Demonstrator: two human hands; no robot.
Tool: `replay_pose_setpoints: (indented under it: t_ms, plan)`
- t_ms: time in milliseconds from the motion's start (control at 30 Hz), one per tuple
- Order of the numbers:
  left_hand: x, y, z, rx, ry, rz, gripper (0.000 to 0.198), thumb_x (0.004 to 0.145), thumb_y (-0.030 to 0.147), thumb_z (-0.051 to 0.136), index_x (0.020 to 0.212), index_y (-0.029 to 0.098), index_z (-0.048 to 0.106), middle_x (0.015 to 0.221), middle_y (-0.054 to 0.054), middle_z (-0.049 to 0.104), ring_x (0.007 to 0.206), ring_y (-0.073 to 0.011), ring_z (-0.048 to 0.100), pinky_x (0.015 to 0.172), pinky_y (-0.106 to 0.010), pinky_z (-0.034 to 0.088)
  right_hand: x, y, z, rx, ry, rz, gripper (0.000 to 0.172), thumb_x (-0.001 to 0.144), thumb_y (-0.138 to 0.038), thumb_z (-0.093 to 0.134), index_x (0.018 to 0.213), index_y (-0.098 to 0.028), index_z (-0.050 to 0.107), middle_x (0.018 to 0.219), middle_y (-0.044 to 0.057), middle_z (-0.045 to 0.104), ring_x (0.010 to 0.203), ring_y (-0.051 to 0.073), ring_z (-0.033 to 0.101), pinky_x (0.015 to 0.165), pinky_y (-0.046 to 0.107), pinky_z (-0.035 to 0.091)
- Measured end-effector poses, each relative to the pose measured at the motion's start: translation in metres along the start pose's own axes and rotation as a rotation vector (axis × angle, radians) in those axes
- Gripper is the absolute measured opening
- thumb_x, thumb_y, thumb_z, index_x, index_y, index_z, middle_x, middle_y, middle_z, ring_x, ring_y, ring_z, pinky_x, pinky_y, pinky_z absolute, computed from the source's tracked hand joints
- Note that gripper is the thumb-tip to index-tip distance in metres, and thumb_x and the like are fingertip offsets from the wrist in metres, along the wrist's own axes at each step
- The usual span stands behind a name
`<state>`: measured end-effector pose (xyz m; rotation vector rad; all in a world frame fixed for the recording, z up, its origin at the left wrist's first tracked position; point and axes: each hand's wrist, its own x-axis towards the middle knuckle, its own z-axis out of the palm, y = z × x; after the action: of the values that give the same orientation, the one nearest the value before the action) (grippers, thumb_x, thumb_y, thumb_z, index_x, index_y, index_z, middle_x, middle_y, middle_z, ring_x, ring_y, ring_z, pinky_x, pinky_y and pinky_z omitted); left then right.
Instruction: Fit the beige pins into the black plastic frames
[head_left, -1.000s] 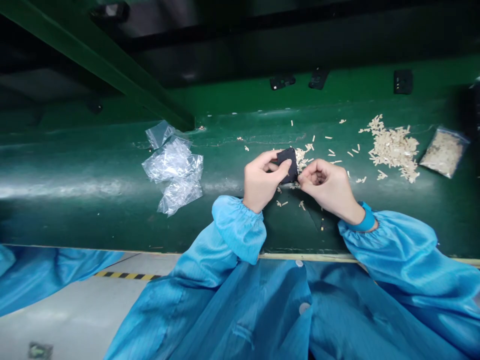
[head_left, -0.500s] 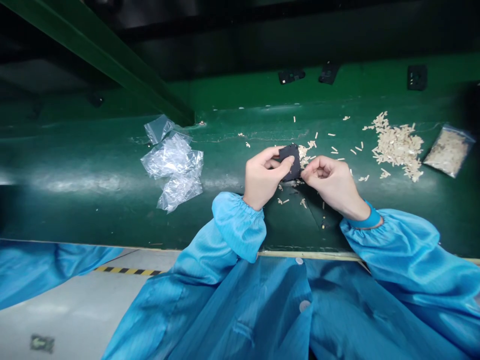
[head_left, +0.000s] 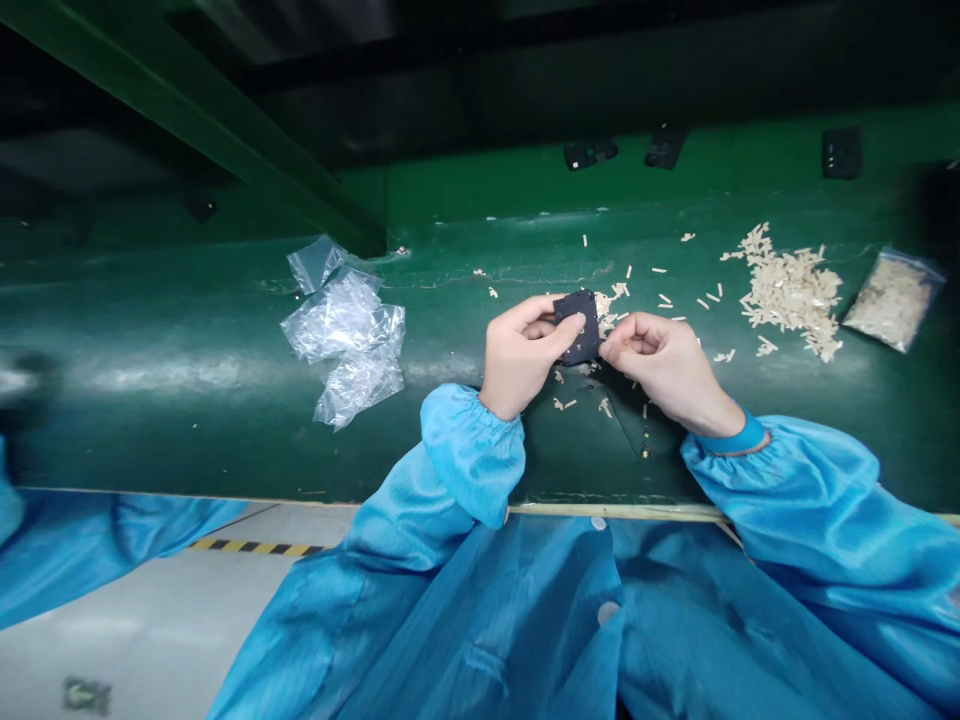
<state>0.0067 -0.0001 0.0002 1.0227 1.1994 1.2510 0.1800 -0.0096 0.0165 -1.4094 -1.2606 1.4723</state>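
Note:
A flat black rectangular plate with small holes is gripped by my left hand, thumb on top and fingers behind it. At the plate's right edge, my right hand has thumb and forefinger pinched together; anything between those fingertips is too small to make out. Small cream-coloured strips lie just behind the plate, and more are scattered on the green bench around both hands. Farther right is a larger heap of the same strips.
Crumpled clear plastic bags lie to the left. A clear bag of strips rests at the far right. Several black parts stand along the back of the green bench. A co-worker's blue sleeve shows at lower left.
The plate is tilted slightly differently in my left hand, showing more of its holes. My right hand stays pinched at its edge. The co-worker's sleeve has shifted at the left.

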Motion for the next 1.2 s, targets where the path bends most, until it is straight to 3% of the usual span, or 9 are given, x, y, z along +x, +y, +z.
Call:
replay_pose_setpoints:
  t_ms: [200,367,533,633,767,900,1033,1200]
  plan:
    - [0.0,0.001,-0.002,-0.171,-0.069,-0.1,0.029,0.072,0.037,0.087,0.093,0.021,0.077,0.081,-0.001,0.075,0.066,-0.0128,0.069,0.059,-0.024,0.06,-0.001,0.001,-0.007,0.157,-0.151,0.057,0.017,0.08,-0.027,0.076,0.074,-0.017,0.064,0.06,-0.005,0.052,0.052,0.007,0.04,0.049,0.024,0.027]
    - [0.001,0.003,-0.002,-0.249,-0.061,-0.156,0.031,0.07,0.039,0.088,0.092,0.021,0.077,0.081,-0.001,0.074,0.066,-0.012,0.068,0.057,-0.024,0.061,0.0,0.005,-0.01,0.375,-0.323,0.11,0.026,0.084,-0.034,0.077,0.075,-0.018,0.059,0.057,-0.006,0.045,0.051,0.008,0.038,0.05,0.025,0.024]
    - [0.0,0.004,-0.001,-0.245,-0.035,-0.159,0.033,0.068,0.038,0.089,0.093,0.02,0.077,0.083,-0.001,0.074,0.066,-0.0119,0.068,0.058,-0.024,0.061,-0.001,0.005,-0.008,0.408,-0.299,0.024,0.02,0.092,-0.036,0.07,0.085,-0.019,0.062,0.071,-0.003,0.053,0.058,0.009,0.044,0.055,0.026,0.031]
    - [-0.003,0.004,0.001,-0.227,-0.02,-0.141,0.031,0.069,0.037,0.089,0.092,0.02,0.077,0.083,-0.001,0.074,0.066,-0.0119,0.068,0.058,-0.023,0.06,-0.003,0.01,-0.004,0.372,-0.278,-0.038,0.021,0.093,-0.037,0.071,0.086,-0.02,0.062,0.068,-0.004,0.051,0.058,0.009,0.043,0.055,0.025,0.03]
    - [-0.007,0.004,0.006,-0.274,-0.004,-0.123,0.027,0.07,0.034,0.089,0.09,0.02,0.077,0.083,-0.001,0.074,0.068,-0.0105,0.068,0.06,-0.021,0.058,-0.005,0.013,0.003,0.619,-0.364,0.048,0.026,0.09,-0.035,0.075,0.082,-0.021,0.055,0.062,-0.007,0.047,0.053,0.008,0.042,0.054,0.023,0.03]
    - [-0.011,0.008,0.012,-0.418,-0.03,-0.224,0.027,0.068,0.031,0.089,0.089,0.019,0.077,0.08,0.001,0.073,0.067,-0.0075,0.066,0.061,-0.017,0.057,-0.008,0.01,0.007,0.78,-0.472,0.154,0.029,0.088,-0.035,0.078,0.081,-0.021,0.053,0.06,-0.008,0.049,0.052,0.007,0.045,0.054,0.021,0.034]
    - [-0.016,0.015,0.015,-0.478,-0.029,-0.325,0.029,0.068,0.032,0.089,0.089,0.017,0.074,0.073,0.003,0.067,0.059,-0.0059,0.062,0.058,-0.017,0.056,-0.011,0.009,0.01,0.758,-0.455,0.093,0.028,0.088,-0.039,0.077,0.087,-0.022,0.055,0.062,-0.007,0.057,0.053,0.008,0.052,0.054,0.021,0.039]
    - [-0.02,0.018,0.017,-0.479,-0.063,-0.318,0.025,0.077,0.034,0.083,0.091,0.017,0.07,0.067,0.004,0.063,0.05,-0.0074,0.059,0.051,-0.021,0.056,-0.013,0.012,0.014,0.574,-0.287,-0.143,0.023,0.088,-0.034,0.078,0.096,-0.021,0.061,0.069,-0.004,0.066,0.058,0.011,0.064,0.056,0.024,0.05]
